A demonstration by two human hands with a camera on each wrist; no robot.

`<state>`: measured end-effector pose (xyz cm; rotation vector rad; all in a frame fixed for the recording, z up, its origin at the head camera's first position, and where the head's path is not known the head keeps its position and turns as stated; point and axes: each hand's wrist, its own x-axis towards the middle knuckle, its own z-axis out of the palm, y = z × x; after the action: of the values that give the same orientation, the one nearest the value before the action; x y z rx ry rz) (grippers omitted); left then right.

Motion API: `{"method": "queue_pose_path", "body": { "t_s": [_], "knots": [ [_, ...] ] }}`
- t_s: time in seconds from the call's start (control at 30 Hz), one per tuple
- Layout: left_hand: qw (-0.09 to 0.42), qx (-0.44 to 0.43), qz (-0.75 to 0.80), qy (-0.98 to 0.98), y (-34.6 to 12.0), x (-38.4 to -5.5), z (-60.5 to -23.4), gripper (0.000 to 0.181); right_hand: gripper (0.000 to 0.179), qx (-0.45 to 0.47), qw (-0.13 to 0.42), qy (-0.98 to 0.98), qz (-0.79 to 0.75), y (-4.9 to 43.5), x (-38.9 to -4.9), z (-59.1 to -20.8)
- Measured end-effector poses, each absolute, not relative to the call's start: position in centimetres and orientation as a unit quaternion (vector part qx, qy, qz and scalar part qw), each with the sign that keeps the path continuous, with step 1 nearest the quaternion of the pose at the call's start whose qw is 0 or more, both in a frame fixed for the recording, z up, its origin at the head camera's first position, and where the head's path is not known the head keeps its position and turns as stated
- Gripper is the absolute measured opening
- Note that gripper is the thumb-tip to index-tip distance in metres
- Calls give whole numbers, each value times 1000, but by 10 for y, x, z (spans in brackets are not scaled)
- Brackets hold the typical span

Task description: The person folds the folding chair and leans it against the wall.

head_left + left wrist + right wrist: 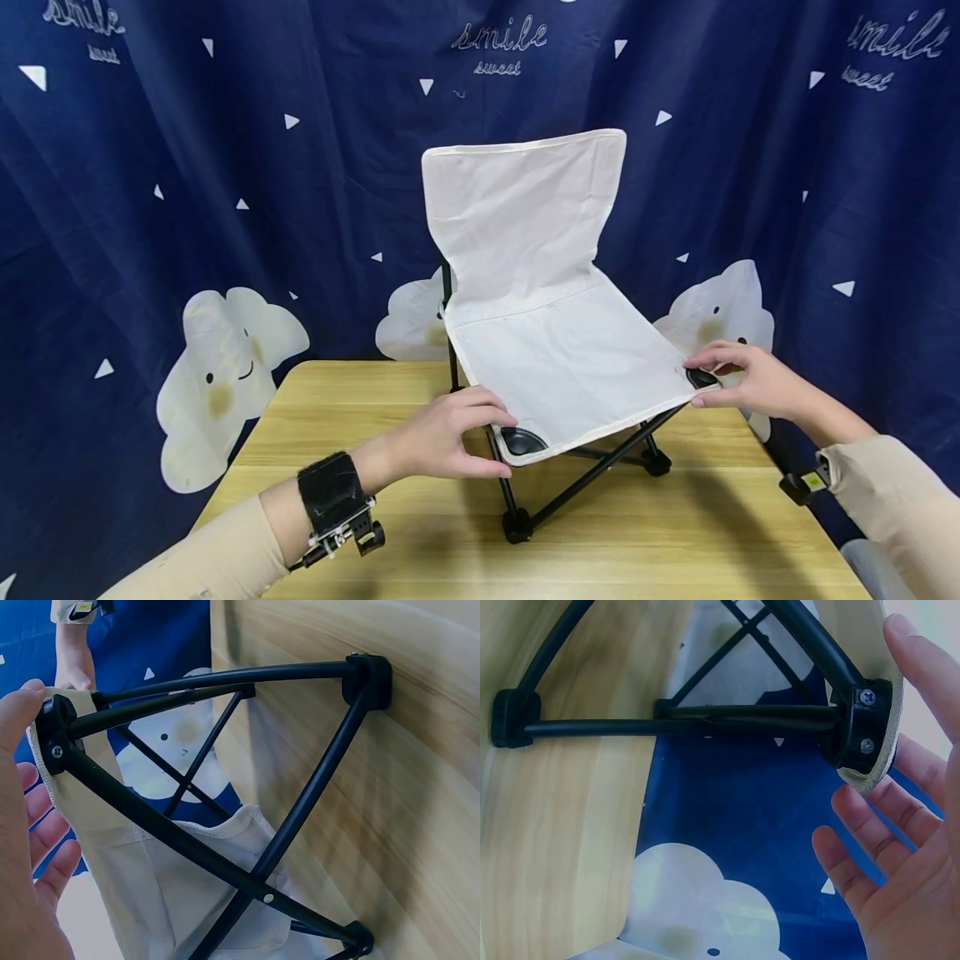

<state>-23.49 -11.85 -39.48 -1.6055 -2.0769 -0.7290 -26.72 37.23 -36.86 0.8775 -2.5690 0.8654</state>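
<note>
A folding chair with a white fabric seat (570, 358) and backrest (525, 200) stands unfolded on the wooden table, its thin black legs (581, 487) crossed beneath. My left hand (450, 429) is at the front left seat corner, with thumb and fingers spread beside the black corner patch (523, 441). The thumb tip lies right at the corner bracket (56, 735) in the left wrist view. At the front right corner, my right hand (750, 379) has loosely extended fingers around the edge, close to the other black patch (701, 378). Screws show on the bracket (865, 724) there.
The wooden table (360, 500) has a rounded back left corner. Behind it hangs a dark blue curtain (337, 125) with white clouds and triangles. A black strap (330, 492) with a camera mount circles the left wrist; another device (802, 485) is at the right wrist.
</note>
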Motion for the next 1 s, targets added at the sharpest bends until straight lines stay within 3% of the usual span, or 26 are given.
{"method": "queue_pose_path", "body": {
  "t_s": [0.57,1.0],
  "knots": [
    [220,-564,-257,-754,-116,-232,-405,44,54,299,134,-894,305,376,-265,-374],
    [242,-556,-245,-756,-115,-232,-409,37,57,321,168,-876,319,376,-268,-387]
  ]
}}
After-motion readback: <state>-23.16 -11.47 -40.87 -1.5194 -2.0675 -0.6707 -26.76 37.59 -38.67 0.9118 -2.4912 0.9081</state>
